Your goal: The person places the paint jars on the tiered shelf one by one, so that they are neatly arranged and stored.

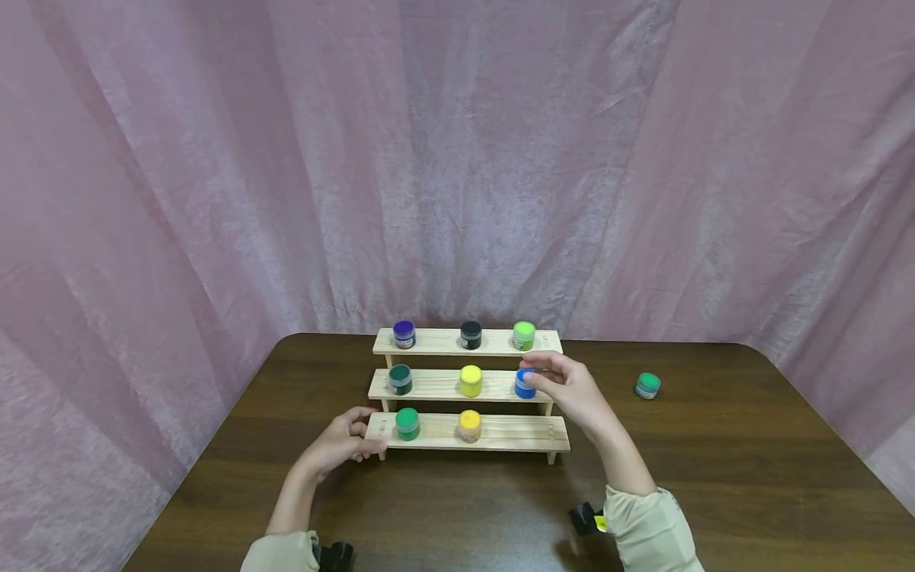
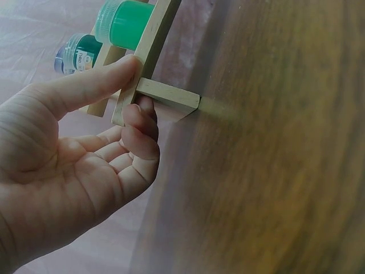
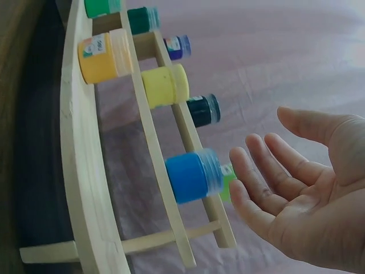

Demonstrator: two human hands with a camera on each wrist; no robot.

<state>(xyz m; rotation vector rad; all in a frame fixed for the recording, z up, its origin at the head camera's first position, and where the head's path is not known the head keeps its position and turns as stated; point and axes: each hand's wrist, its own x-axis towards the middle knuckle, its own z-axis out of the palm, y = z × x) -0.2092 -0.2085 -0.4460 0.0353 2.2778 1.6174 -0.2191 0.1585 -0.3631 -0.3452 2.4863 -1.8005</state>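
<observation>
A three-tier wooden display rack (image 1: 515,433) stands on the table with small paint jars on its steps. My left hand (image 1: 343,441) pinches the left end of its lowest step, thumb (image 2: 108,85) on top and fingers curled beneath. Just inboard of that thumb sits a green jar (image 2: 130,24). At the right end of the middle step is a blue paint jar (image 3: 191,176). Beside its lid my right hand (image 1: 572,389) is spread, and the right wrist view shows the fingers apart from the jar with nothing in them.
On the lowest step stands an orange-yellow jar (image 1: 469,427); the middle step bears dark green (image 1: 400,380) and yellow jars (image 1: 470,381). Purple (image 1: 403,334), black (image 1: 470,335) and light green jars (image 1: 523,336) line the top. Another green-lidded jar (image 1: 647,386) is on the table, right. Pink curtain (image 1: 457,159) hangs behind.
</observation>
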